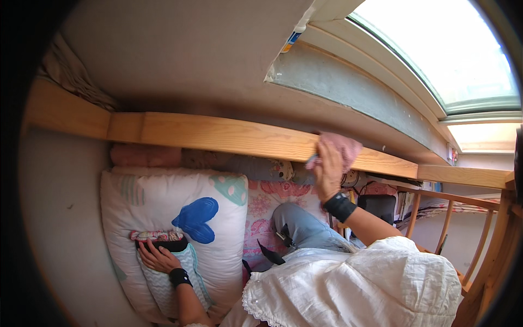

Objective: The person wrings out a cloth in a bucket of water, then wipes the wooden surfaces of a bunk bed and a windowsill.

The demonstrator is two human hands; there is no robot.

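A pink cloth (pixel 345 149) lies over the top of a wooden bed rail (pixel 229 133), and my right hand (pixel 329 169) grips it there. The cloth hangs over both sides of the rail. My left hand (pixel 159 255) rests palm down, fingers spread, on a black band and a grey-white zigzag fabric (pixel 163 286) with a turquoise edge. Under that fabric is a white quilted bedding piece (pixel 220 265) with a blue heart. A folded floral cloth (pixel 157 236) sits just beyond my left fingertips.
Beyond the rail stand a wall (pixel 184 57) and a grey window ledge (pixel 322 77) with a bottle (pixel 293 39). Pink patterned bedding (pixel 261 220) lies under my knee. Wooden railing bars (pixel 445 222) rise on the right. A black chair back (pixel 376 206) and books (pixel 403 204) show below.
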